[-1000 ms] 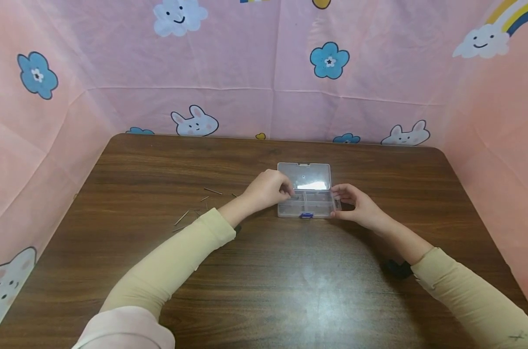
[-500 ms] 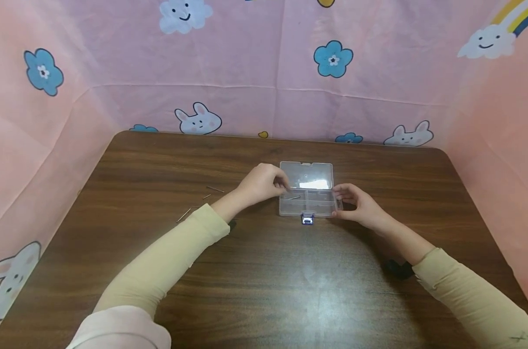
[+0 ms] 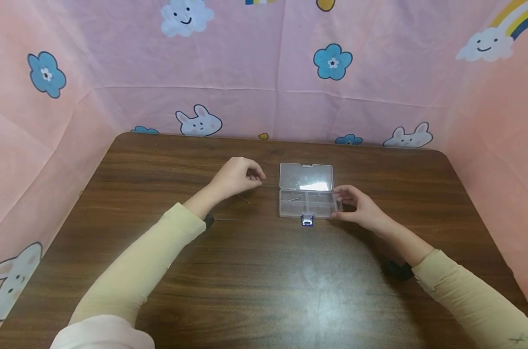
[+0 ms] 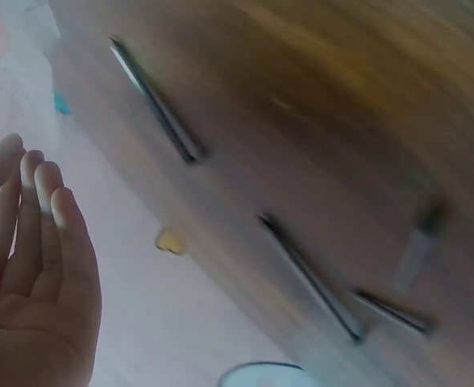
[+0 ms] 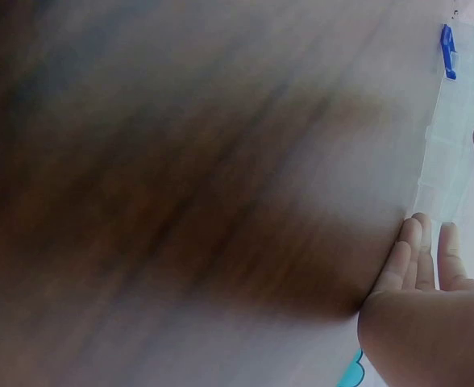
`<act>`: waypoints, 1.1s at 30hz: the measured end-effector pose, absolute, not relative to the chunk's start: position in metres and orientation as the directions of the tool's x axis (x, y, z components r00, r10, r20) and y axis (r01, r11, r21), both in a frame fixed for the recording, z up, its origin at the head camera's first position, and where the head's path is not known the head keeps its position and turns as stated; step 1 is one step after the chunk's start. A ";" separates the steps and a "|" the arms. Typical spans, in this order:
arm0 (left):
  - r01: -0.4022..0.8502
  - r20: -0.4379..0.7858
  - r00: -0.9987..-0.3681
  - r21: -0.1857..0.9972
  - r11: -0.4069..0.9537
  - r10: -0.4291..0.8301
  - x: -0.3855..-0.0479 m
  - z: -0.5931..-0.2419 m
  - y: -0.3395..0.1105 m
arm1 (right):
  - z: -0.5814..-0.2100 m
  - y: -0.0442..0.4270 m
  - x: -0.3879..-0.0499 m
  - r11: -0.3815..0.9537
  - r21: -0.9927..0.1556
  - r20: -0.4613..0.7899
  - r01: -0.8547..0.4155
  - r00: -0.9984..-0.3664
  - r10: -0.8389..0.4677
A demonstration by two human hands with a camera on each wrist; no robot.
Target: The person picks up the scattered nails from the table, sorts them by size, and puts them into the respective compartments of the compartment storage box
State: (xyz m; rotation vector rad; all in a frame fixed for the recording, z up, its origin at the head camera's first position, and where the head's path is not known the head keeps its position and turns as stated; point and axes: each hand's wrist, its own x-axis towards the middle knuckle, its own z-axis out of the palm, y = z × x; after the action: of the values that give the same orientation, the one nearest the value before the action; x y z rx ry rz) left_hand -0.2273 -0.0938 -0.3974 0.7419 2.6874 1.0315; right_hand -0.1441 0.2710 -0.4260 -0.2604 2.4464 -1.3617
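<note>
A clear plastic compartment box [image 3: 293,209] stands on the table with its lid [image 3: 296,175] raised and its blue latch [image 3: 307,220] hanging down in front. One thin metal nail-like pin [image 3: 294,199] lies in its far left compartment. My right hand [image 3: 363,209] holds the box's right end between thumb and fingers. Left of the box, my left hand [image 3: 234,179] hovers with loosely bent fingers and nothing visible in them. Below and beside it lie loose metal pins, one pin [image 3: 244,198] near the fingers and another pin [image 3: 226,219] by the wrist.
In the left wrist view, several pins of different lengths lie on the wooden table [image 4: 342,121], among them a long pin [image 4: 311,278] and a short pin [image 4: 392,312]. A pink printed cloth [image 3: 237,53] surrounds the table's back and sides.
My left hand has left the box and moved left over the loose pins, leaving a pin in the far left compartment. The blue latch has dropped open. My right hand stays at the box.
</note>
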 end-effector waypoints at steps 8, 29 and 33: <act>0.352 -0.002 -0.876 0.681 0.642 0.482 -0.231 -0.405 -0.124 | -0.430 0.270 -0.144 0.530 -0.848 -0.174 -0.019 -0.934 -0.312; 0.308 -0.051 -0.890 0.667 0.678 0.454 -0.237 -0.419 -0.181 | -0.432 0.273 -0.146 0.539 -0.842 -0.168 -0.030 -0.934 -0.315; 0.316 -0.059 -0.884 0.655 0.686 0.464 -0.235 -0.421 -0.186 | -0.432 0.273 -0.146 0.537 -0.843 -0.167 -0.032 -0.934 -0.317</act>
State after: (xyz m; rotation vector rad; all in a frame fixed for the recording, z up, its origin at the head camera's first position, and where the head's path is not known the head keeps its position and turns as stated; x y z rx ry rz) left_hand -0.2350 -0.1860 -0.4205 0.6287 2.6772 0.9796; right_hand -0.1455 0.2729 -0.4322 -0.2899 2.4786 -1.3499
